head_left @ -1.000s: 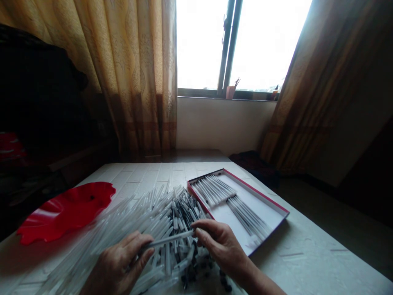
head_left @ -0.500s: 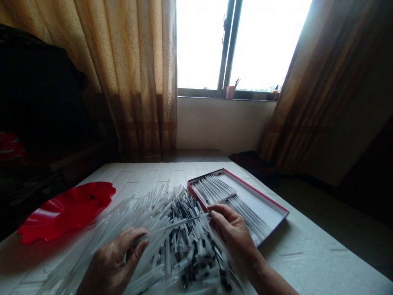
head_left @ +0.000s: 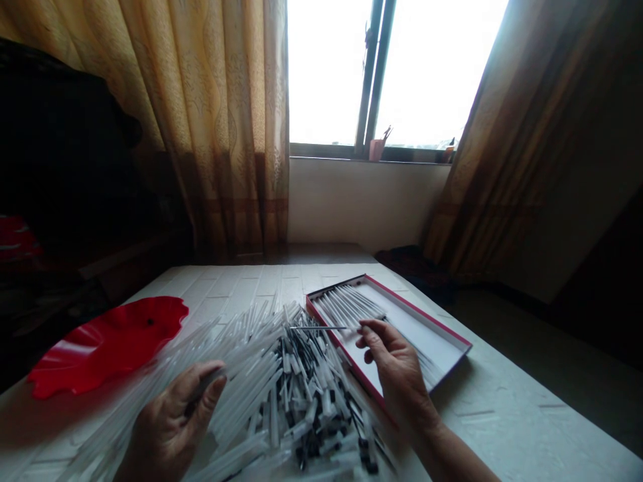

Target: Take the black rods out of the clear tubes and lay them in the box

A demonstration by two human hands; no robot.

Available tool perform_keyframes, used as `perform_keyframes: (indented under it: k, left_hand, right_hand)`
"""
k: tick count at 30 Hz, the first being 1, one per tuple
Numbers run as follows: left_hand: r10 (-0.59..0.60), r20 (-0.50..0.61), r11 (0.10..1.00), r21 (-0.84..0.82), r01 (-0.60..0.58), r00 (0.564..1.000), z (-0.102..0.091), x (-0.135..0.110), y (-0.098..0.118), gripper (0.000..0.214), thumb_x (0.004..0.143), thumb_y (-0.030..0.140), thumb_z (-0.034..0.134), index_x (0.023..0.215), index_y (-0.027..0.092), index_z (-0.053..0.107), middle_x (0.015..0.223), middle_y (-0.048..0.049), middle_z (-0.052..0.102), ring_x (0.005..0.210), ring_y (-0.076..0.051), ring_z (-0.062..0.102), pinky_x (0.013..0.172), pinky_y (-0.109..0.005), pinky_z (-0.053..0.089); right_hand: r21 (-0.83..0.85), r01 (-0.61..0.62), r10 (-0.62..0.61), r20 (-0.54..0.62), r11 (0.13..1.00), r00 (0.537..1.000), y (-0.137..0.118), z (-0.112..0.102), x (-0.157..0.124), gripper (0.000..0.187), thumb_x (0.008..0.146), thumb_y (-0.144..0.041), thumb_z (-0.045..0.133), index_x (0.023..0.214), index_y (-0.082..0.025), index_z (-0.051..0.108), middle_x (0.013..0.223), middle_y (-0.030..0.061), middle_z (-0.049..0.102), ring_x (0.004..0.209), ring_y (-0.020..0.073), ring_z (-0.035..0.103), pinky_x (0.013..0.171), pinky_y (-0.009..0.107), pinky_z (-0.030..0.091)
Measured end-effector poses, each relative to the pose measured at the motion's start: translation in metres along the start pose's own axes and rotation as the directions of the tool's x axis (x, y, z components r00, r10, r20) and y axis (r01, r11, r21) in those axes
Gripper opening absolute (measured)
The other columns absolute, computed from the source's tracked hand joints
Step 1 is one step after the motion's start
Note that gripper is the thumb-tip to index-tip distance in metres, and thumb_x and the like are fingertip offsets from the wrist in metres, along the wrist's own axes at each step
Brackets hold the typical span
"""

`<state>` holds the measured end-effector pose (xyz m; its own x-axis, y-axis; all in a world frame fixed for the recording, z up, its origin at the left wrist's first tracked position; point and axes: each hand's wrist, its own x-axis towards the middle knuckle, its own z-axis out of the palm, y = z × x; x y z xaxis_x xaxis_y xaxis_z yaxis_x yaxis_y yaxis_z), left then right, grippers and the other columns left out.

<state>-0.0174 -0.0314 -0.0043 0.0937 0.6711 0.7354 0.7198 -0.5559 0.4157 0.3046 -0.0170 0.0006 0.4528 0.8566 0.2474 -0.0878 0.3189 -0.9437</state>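
R hand (head_left: 394, 361) pinching thin pen refill (head_left: 324, 328) above pile/box edge

Nearest me: L hand (head_left: 163, 418) over the near-left side of the pile, fingers curled, thumb & forefinger tips close w/ small gap; can't tell if anything's held btwn them. R hand's thumb + forefinger pressed on one end of the refill, other fingers loosely bent; refill's approx horizontal, pointing L, crossing box's L wall & reaching over the far part of the pile.

Under/btwn hands: big messy heap of clear plastic tubes (head_left: 246, 388), mixed on its R side w/ black-ended pieces (head_left: 321, 418). Shallow red-edged box (head_left: 414, 314) just R of heap, set at an angle; white inside, a neat row of slim sticks (head_left: 346, 304) at its far L, 2nd row partly hidden behind R hand. Red wavy-rim dish (head_left: 108, 348) L of heap, small dark spot in it. All on pale brick-pattern tablecloth (head_left: 517, 408).

Bkgd: dark cloth-like bundle (head_left: 414, 264) past table's far R corner, gold patterned curtains (head_left: 226, 120), bright window (head_left: 426, 73), pink cup (head_left: 376, 150) w/ sticks on sill.
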Motion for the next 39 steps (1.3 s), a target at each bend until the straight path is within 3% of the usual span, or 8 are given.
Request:
perform_keyframes:
  k: [5, 9, 11, 14, 18, 31, 35, 39]
  left_hand:
    - [-0.005, 0.001, 1.0, -0.006, 0.005, 1.0, 0.001, -0.002, -0.001, 0.038, 0.094, 0.059, 0.053, 0.101, 0.026, 0.069, 0.084, 0.0003, 0.079, 0.069, -0.018, 0.077, 0.058, -0.018, 0.059]
    - [0.009, 0.022, 1.0, -0.005, -0.009, 1.0, 0.002, -0.001, 0.003, 0.036, 0.095, 0.058, 0.052, 0.101, 0.026, 0.069, 0.084, 0.0007, 0.079, 0.071, -0.018, 0.078, 0.059, -0.018, 0.059]
    - [0.022, 0.027, 1.0, 0.0, -0.022, 0.999, 0.003, -0.001, 0.005, 0.035, 0.095, 0.057, 0.053, 0.101, 0.026, 0.069, 0.085, 0.0006, 0.079, 0.073, -0.018, 0.078, 0.062, -0.019, 0.06]
    - [0.065, 0.037, 0.998, -0.007, -0.065, 0.997, 0.004, -0.001, 0.005, 0.034, 0.095, 0.055, 0.054, 0.101, 0.026, 0.07, 0.086, 0.0001, 0.079, 0.072, -0.017, 0.078, 0.062, -0.018, 0.059]
    - [0.105, 0.053, 0.994, -0.032, -0.103, 0.993, 0.006, -0.002, 0.008, 0.031, 0.096, 0.053, 0.054, 0.101, 0.026, 0.069, 0.086, 0.0002, 0.079, 0.071, -0.016, 0.078, 0.063, -0.017, 0.059]
    - [0.138, 0.102, 0.99, -0.021, -0.136, 0.985, 0.01, -0.002, 0.011, 0.033, 0.096, 0.054, 0.053, 0.099, 0.026, 0.07, 0.085, 0.0002, 0.079, 0.073, -0.016, 0.078, 0.064, -0.015, 0.059]
    - [0.178, 0.143, 0.984, -0.051, -0.172, 0.974, 0.01, -0.004, 0.012, 0.029, 0.096, 0.051, 0.056, 0.102, 0.027, 0.07, 0.087, 0.0001, 0.079, 0.078, -0.017, 0.078, 0.071, -0.017, 0.059]
    - [0.222, 0.221, 0.97, -0.146, -0.193, 0.95, 0.009, -0.004, 0.016, 0.021, 0.099, 0.042, 0.055, 0.108, 0.029, 0.068, 0.089, 0.0008, 0.076, 0.077, -0.014, 0.076, 0.07, -0.017, 0.058]
  right_hand:
    - [-0.024, 0.022, -0.022, 0.004, 0.999, 1.0, 0.002, 0.0, 0.001, 0.028, 0.078, -0.043, 0.075, 0.09, -0.018, 0.072, 0.074, 0.0036, 0.071, 0.063, 0.0177, 0.063, 0.049, 0.024, 0.046]
    - [-0.088, 0.106, -0.094, 0.135, 0.99, 0.986, 0.004, 0.01, -0.016, 0.016, 0.079, -0.033, 0.074, 0.087, -0.019, 0.075, 0.075, 0.0051, 0.074, 0.067, 0.0204, 0.068, 0.06, 0.03, 0.053]
    - [-0.193, 0.283, -0.222, 0.285, 0.94, 0.933, 0.004, 0.015, -0.027, 0.009, 0.082, -0.025, 0.07, 0.086, -0.02, 0.076, 0.079, 0.0063, 0.076, 0.071, 0.0216, 0.07, 0.067, 0.033, 0.055]
    - [-0.292, 0.53, -0.33, 0.525, 0.796, 0.784, 0.004, 0.021, -0.039, 0.015, 0.089, -0.017, 0.061, 0.089, -0.019, 0.075, 0.08, 0.0075, 0.076, 0.073, 0.021, 0.071, 0.069, 0.031, 0.054]
    - [-0.346, 0.631, -0.315, 0.642, 0.695, 0.699, 0.005, 0.022, -0.046, 0.019, 0.093, -0.016, 0.056, 0.09, -0.019, 0.074, 0.081, 0.0078, 0.075, 0.072, 0.02, 0.071, 0.067, 0.029, 0.054]
    - [-0.401, 0.664, -0.306, 0.658, 0.631, 0.688, -0.002, 0.021, -0.046, 0.021, 0.091, -0.017, 0.054, 0.093, -0.019, 0.075, 0.087, 0.0095, 0.074, 0.074, 0.0212, 0.071, 0.067, 0.031, 0.054]
    - [-0.348, 0.582, -0.308, 0.593, 0.735, 0.744, -0.009, 0.021, -0.045, 0.021, 0.092, -0.022, 0.054, 0.1, -0.017, 0.073, 0.089, 0.0104, 0.075, 0.078, 0.0214, 0.071, 0.072, 0.032, 0.055]
    - [-0.318, 0.422, -0.194, 0.554, 0.849, 0.809, -0.013, 0.02, -0.046, 0.024, 0.092, -0.031, 0.057, 0.1, -0.018, 0.075, 0.087, 0.009, 0.077, 0.076, 0.021, 0.071, 0.069, 0.03, 0.055]
